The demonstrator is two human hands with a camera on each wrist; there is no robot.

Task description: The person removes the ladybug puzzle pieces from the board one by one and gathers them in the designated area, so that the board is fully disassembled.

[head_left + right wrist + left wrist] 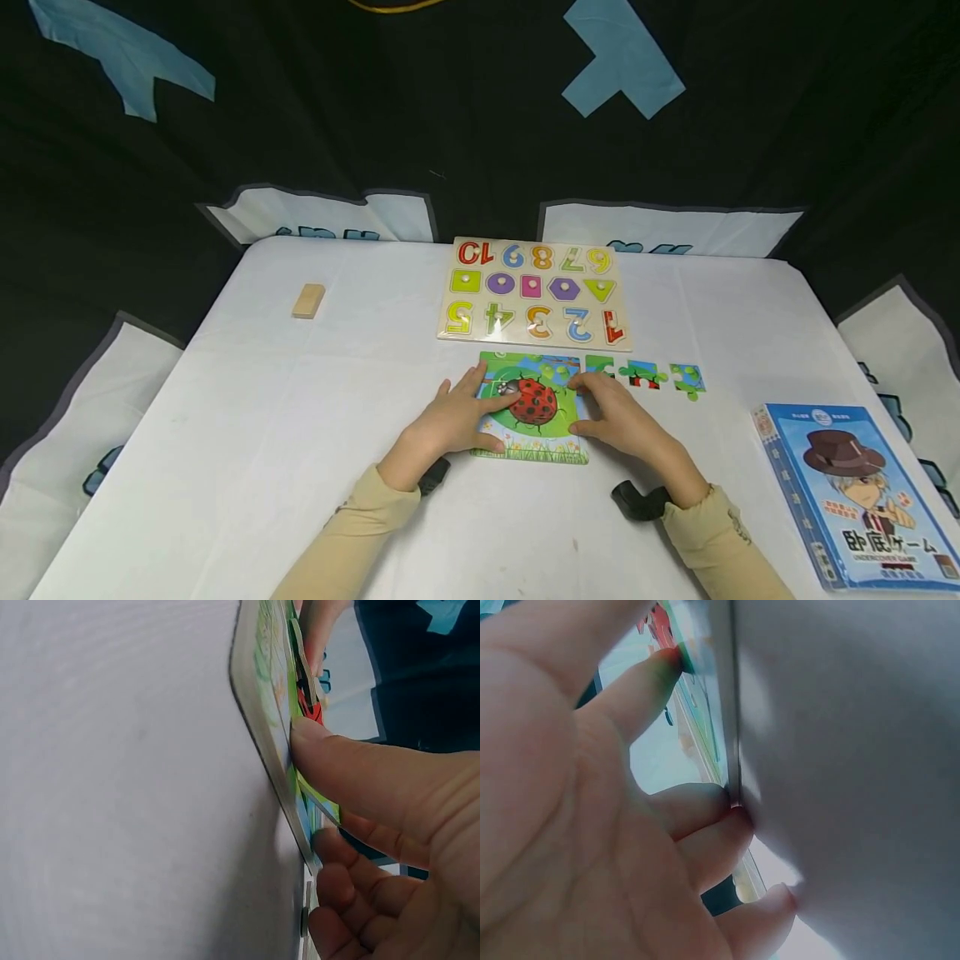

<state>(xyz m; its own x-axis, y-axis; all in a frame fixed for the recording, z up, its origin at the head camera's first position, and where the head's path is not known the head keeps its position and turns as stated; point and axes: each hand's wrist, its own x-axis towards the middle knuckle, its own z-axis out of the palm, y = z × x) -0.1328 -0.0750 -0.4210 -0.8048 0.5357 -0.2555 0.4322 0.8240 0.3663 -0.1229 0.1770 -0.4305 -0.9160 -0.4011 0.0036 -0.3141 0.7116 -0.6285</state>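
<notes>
A ladybug jigsaw puzzle (531, 451) lies flat in its tray on the white table, between the two hands. At its left side, my left hand (441, 423) is spread, one finger reaching onto the ladybug and others touching the tray edge (732, 705). My right hand (628, 423) is at the puzzle's right side. In the right wrist view, its thumb and fingers pinch a tilted green puzzle piece (322, 804) over the tray edge. Beyond that hand lie loose puzzle pieces (687, 378), one partly covered by the hand.
A wooden number-and-shape board (534, 323) lies just behind the puzzle. A small wooden block (308, 301) is at the far left. A blue game box (870, 500) stands at the right front. Dark curtains with blue patches surround the table.
</notes>
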